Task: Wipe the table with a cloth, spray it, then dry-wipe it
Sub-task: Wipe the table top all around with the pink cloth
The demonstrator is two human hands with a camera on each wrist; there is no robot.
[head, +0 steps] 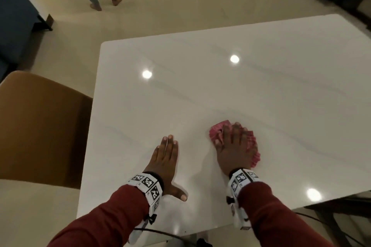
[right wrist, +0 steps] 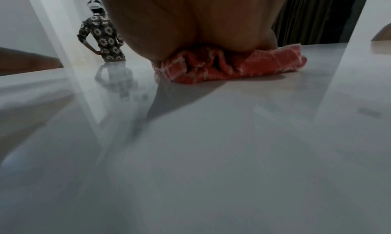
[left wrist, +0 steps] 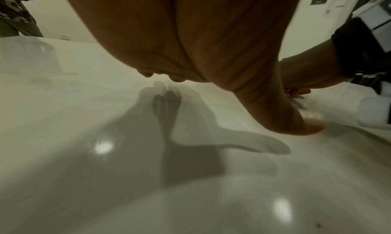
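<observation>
Both hands lie on the white table (head: 220, 90): the left hand (head: 165, 158) is spread flat with fingers straight together and thumb splayed out to the side, holding nothing, while the right hand (head: 233, 146) presses palm-down with straight fingers on a crumpled pink-red checked cloth (head: 217, 128). From the head view the cloth shows only as folds poking out past the fingertips and along the outer edge of the right hand; the right wrist view looks under the palm and shows the cloth (right wrist: 243, 65) bunched into ridges and squashed against the tabletop, one flatter flap reaching out to the side. The left wrist view shows the left hand (left wrist: 190, 37) from beneath with its shadow on the glossy surface, and a sliver of cloth under the right hand further off. Ceiling lights glint off the polished, faintly veined tabletop. A tan chair (head: 40, 126) stands beside the table's left edge, on a pale tiled floor (head: 180, 6). Legs of other people show at the far side of the room, and the right wrist view catches a person in a patterned shirt (right wrist: 101, 37) beyond the table. Cloth and right hand sit just to the right of the left hand, apart from it, near the table's front edge.
</observation>
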